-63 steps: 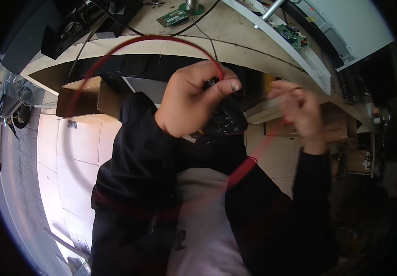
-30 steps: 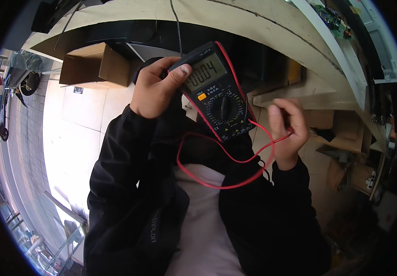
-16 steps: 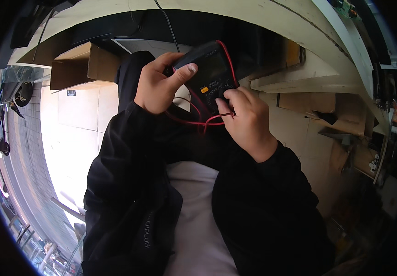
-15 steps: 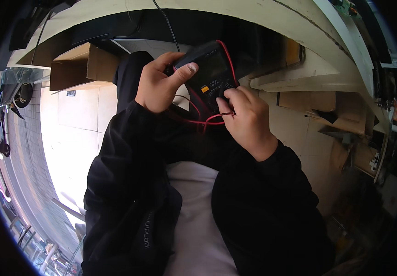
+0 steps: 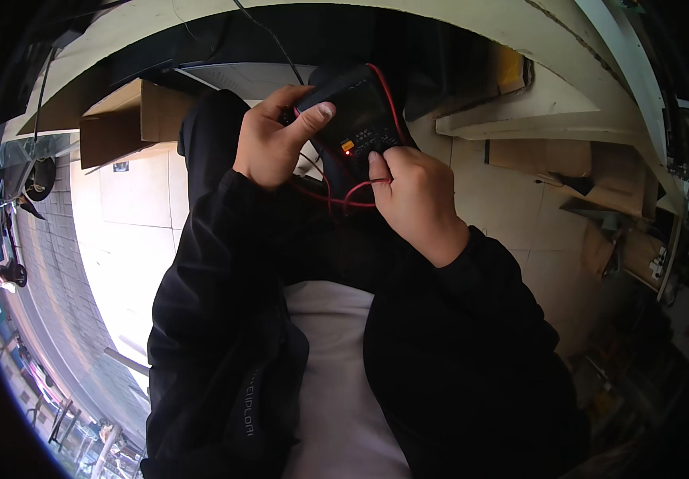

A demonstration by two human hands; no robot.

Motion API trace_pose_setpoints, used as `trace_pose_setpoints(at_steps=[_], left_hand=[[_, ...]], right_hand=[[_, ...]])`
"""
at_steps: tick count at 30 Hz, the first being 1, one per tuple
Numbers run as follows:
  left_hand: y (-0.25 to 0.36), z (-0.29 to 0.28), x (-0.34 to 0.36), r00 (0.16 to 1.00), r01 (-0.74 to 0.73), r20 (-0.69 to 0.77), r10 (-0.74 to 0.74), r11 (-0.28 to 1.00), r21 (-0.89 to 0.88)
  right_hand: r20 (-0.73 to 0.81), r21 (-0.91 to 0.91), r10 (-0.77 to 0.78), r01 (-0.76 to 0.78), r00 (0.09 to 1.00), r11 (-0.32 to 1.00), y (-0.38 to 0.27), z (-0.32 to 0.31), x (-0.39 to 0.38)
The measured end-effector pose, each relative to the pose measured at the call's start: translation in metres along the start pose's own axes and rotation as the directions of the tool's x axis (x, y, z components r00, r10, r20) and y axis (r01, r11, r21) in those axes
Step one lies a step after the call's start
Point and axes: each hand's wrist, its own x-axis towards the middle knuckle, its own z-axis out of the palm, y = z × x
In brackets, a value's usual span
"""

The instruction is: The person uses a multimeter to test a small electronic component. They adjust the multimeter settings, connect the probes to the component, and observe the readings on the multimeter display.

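A black multimeter (image 5: pixel 354 108) with a dark screen is held tilted above my lap. My left hand (image 5: pixel 275 142) grips its left edge, thumb lying across the front. Closed over the lower face, my right hand (image 5: pixel 419 195) has thumb and forefinger at the dial, which the fingers cover. A red test lead (image 5: pixel 390 94) runs along the meter's right edge; more red cable (image 5: pixel 352 203) loops below it and passes by my right hand. Beside the orange button (image 5: pixel 347 145) glows a small red light.
Ahead is a pale desk edge (image 5: pixel 408 17), with a black cable (image 5: pixel 274 38) hanging down. An open cardboard box (image 5: pixel 163 112) stands at the left on the tiled floor (image 5: pixel 133 195). More cardboard (image 5: pixel 600 180) lies at the right, near a cluttered shelf.
The red light beside the orange button has come on. Both hands and the multimeter have shifted slightly left in view, and my right fingers have moved a little on its face.
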Motion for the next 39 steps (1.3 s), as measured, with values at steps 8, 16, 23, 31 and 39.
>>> trace_pose_setpoints(at_steps=[8,16,23,31,39], left_hand=[[-0.017,-0.005,0.021,0.997,0.055,-0.067,-0.049,0.994,0.093],[-0.023,-0.039,-0.003,0.990,-0.054,-0.135,0.034,0.988,-0.147],[-0.016,-0.054,-0.026,0.982,-0.051,-0.172,0.071,0.992,0.117],[-0.043,-0.043,-0.008,0.980,-0.155,-0.058,0.188,0.919,0.362],[-0.076,-0.009,0.008,0.976,-0.194,0.186,0.117,0.852,0.486]], right_hand=[[0.151,0.078,0.155,-0.168,0.976,0.983,0.010,-0.005,0.000],[0.384,0.128,0.230,-0.298,0.894,0.946,0.014,-0.017,-0.009],[0.132,0.312,-0.007,-0.035,0.991,0.950,0.018,-0.033,-0.005],[-0.107,0.238,-0.466,0.478,0.878,0.845,0.025,-0.061,-0.010],[-0.173,0.379,-0.490,0.517,0.854,0.768,0.007,-0.048,-0.023]])
